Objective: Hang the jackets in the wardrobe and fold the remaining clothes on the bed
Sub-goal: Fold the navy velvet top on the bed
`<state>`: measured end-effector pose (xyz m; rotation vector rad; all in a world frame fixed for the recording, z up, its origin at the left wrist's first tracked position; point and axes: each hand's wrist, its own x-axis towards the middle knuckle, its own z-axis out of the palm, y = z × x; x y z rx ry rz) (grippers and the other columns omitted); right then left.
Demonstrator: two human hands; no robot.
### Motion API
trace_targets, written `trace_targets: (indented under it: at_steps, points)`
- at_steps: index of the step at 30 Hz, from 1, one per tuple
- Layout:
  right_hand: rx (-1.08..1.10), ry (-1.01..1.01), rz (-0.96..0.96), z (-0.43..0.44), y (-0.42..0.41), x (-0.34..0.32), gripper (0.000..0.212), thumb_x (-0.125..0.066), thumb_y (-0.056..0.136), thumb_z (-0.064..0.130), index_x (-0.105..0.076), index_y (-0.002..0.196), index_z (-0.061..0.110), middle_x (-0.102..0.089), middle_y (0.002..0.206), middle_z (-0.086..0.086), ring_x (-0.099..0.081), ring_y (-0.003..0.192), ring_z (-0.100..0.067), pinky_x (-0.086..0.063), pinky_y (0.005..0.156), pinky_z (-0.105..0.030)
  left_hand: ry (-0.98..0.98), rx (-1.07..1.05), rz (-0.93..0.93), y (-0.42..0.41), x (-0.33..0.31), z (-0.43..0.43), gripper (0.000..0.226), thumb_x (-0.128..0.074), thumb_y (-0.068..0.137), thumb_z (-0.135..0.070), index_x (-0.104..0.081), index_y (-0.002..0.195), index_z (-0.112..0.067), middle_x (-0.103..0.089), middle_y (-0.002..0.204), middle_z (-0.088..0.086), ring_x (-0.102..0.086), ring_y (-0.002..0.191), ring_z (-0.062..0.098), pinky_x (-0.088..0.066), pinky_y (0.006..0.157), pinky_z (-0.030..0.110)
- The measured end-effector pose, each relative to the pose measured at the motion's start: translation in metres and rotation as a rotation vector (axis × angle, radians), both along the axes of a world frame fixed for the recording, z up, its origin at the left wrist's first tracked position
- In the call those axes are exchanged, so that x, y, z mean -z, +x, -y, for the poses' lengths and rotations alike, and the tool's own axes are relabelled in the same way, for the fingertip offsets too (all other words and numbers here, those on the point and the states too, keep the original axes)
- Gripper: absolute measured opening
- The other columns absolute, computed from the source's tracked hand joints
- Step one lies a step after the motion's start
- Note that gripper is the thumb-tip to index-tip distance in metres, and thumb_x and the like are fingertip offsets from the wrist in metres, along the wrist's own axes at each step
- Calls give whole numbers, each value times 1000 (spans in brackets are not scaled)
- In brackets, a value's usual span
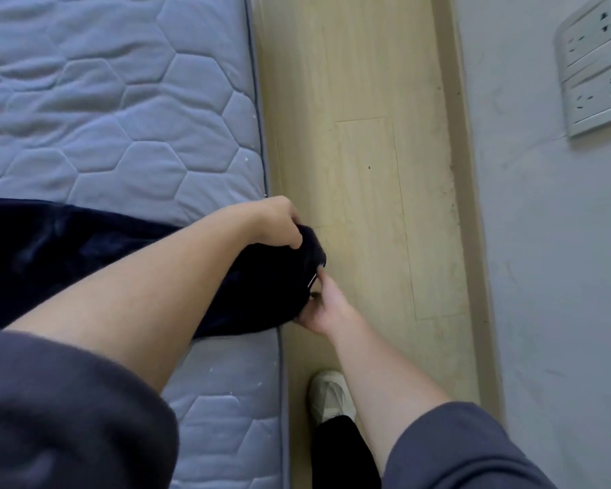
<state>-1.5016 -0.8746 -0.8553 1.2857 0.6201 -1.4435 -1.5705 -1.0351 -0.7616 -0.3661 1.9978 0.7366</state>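
Clearly the dark garment [85, 255] is what we are working on: it lies spread across the bed [120, 118], with one end drawn out past the mattress edge so that it overhangs the floor [367, 153]. We hold that end with both hands because, as we judge it, an edge or hem has to be squared up before a fold can be laid. Our left hand [279, 224] comes down on the end from above, its grip closed on a bunched ridge of the fabric; our right hand [323, 305] comes up from below and just beside it, fingers curled into the cloth near a pale strip [313, 278] that may be a label or trim, though we cannot tell which. The two grips sit close together, nearly touching, so the cloth between them is gathered, not stretched. Whether this is a jacket for the wardrobe or a piece to fold we cannot say; too little of its shape shows. Beyond the grips lies bare floor, then a skirting board and the wall [544, 241] with its sockets [593, 65]; below the right grip stands our shoe [328, 393].
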Motion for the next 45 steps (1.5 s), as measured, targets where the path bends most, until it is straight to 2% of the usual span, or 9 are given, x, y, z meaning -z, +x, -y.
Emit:
trace_targets:
  at_steps: [8, 12, 16, 21, 25, 31, 36, 41, 45]
  points:
    - [328, 100, -252, -51, -61, -35, 41, -65, 85, 40, -66, 115, 11, -70, 107, -18, -69, 97, -37, -57, 79, -48, 109, 8, 294, -32, -18, -11, 95, -63, 35, -80, -67, 112, -24, -68, 109, -2, -67, 97, 22, -50, 95, 40]
    - [250, 168, -445, -95, -81, -55, 30, -61, 81, 15, -67, 110, 10, -71, 109, -13, -71, 93, -31, -56, 82, -43, 214, -23, 201, -48, -17, -47, 56, -69, 76, -49, -57, 125, -26, -61, 119, -1, -62, 101, 21, -50, 94, 37]
    - [-96, 186, -586, -139, -104, -72, 31, -62, 87, 20, -63, 117, 13, -67, 118, -12, -65, 105, -25, -53, 89, -42, 120, 6, -143, -44, -12, -67, 32, -44, 90, -13, -58, 119, -20, -60, 117, 7, -53, 99, 23, -40, 83, 28]
    - [-937, 384, -898, -150, -127, -92, 24, -67, 83, 26, -68, 102, 11, -72, 94, 3, -68, 93, -16, -50, 77, -26, 142, 110, -398, -21, -24, -46, 30, -47, 91, -22, -54, 120, -23, -60, 119, 2, -55, 111, 22, -43, 94, 35]
    - [-876, 766, -1263, -146, -130, -107, 11, -56, 78, 10, -62, 76, 18, -59, 77, 7, -56, 63, 4, -43, 54, -11, -217, 263, -558, 26, -38, 47, 48, -44, 84, -46, -53, 123, -19, -56, 121, 7, -54, 114, 29, -42, 89, 44]
    - [-302, 326, -889, -144, -125, -124, 17, -50, 77, 10, -66, 83, 8, -67, 74, -7, -66, 68, -22, -51, 59, -32, -374, 617, -318, 106, -37, 143, 58, -39, 82, -72, -41, 126, -32, -58, 126, -13, -54, 117, 11, -37, 87, 31]
    - [-506, -23, -544, -156, -114, -139, 31, -66, 72, 22, -74, 100, 10, -71, 94, -12, -69, 83, -29, -56, 73, -41, -603, 809, -331, 121, -43, 159, 53, -53, 83, -51, -38, 129, -28, -52, 127, -9, -52, 118, 12, -36, 88, 30]
    - [-193, 144, -694, -163, -123, -147, 27, -52, 86, 14, -74, 100, 7, -72, 100, -11, -71, 91, -23, -59, 75, -36, -745, 272, -595, 126, -57, 168, 8, -50, 88, -8, -57, 90, -11, -68, 86, 13, -64, 81, 32, -37, 80, 42]
    - [-74, 216, -716, -180, -119, -143, 34, -41, 95, 14, -74, 102, 9, -72, 107, -10, -70, 96, -22, -58, 78, -41, -830, -36, -713, 123, -60, 152, 25, -52, 86, -4, -59, 109, -1, -58, 104, 26, -54, 95, 43, -38, 77, 49]
